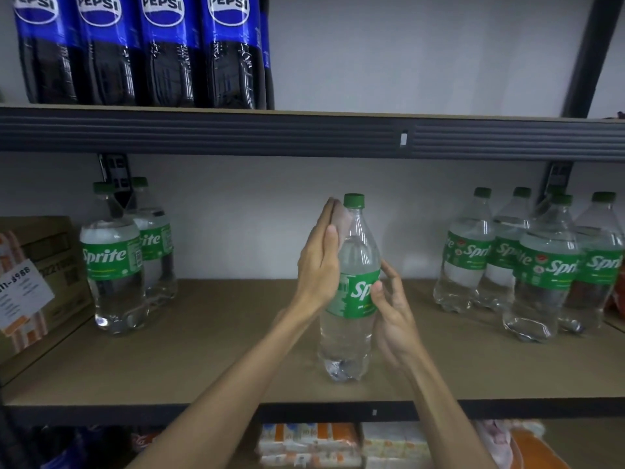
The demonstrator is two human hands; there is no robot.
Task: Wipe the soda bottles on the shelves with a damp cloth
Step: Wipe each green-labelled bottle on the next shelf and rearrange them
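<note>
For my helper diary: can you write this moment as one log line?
left hand flat against Sprite bottle neck | right hand touching label | bottle upright on shelf

The bottle [351, 326] in the grip is clear, with a green cap [353, 200] and a green label [358, 296] lettered white. The left bottles [113, 265] and the right bottles [541, 265], either side of the grip, share those colours. Above the grip, the Pepsi bottles [135, 52] are dark with blue labels and a white-and-blue emblem. The shelf [203, 350] under it is tan, edged black; packs [304, 441] below are orange and white
</note>
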